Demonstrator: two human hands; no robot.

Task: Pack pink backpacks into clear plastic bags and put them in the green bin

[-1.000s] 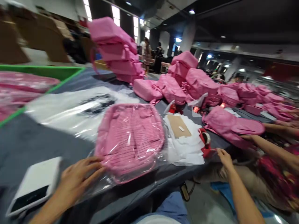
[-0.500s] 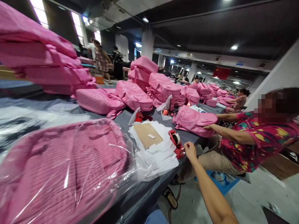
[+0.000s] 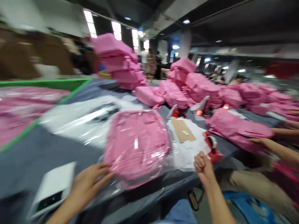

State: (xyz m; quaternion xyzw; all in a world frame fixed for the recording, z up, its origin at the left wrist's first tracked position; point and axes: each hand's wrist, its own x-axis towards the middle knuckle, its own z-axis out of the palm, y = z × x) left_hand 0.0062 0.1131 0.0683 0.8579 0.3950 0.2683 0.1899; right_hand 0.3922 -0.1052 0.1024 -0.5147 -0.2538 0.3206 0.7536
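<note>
A pink backpack (image 3: 137, 146) in a clear plastic bag lies flat on the dark table cover, straight ahead of me. My left hand (image 3: 92, 179) is at its lower left corner, fingers stretched out, the tips at the plastic. To the right of the backpack, my right hand (image 3: 202, 165) is closed in a pinch over the table's front edge. What its fingers hold, if anything, is too small and blurred to make out. Just behind that hand stands a red tape dispenser (image 3: 213, 149) with a roll in it, beside white paper sheets (image 3: 187, 155).
A white device with a dark display (image 3: 54, 186) sits at left. Clear plastic bags (image 3: 81, 118) lie behind it, near a green-edged bin (image 3: 74, 93) of wrapped pink bags. Pink backpacks (image 3: 116, 59) are stacked at the back. A co-worker's hand (image 3: 259, 141) touches another backpack (image 3: 238, 127) at right.
The view has swung left. My right hand has come away from the dispenser toward me, still pinched. My left hand has come into view at the wrapped backpack.
</note>
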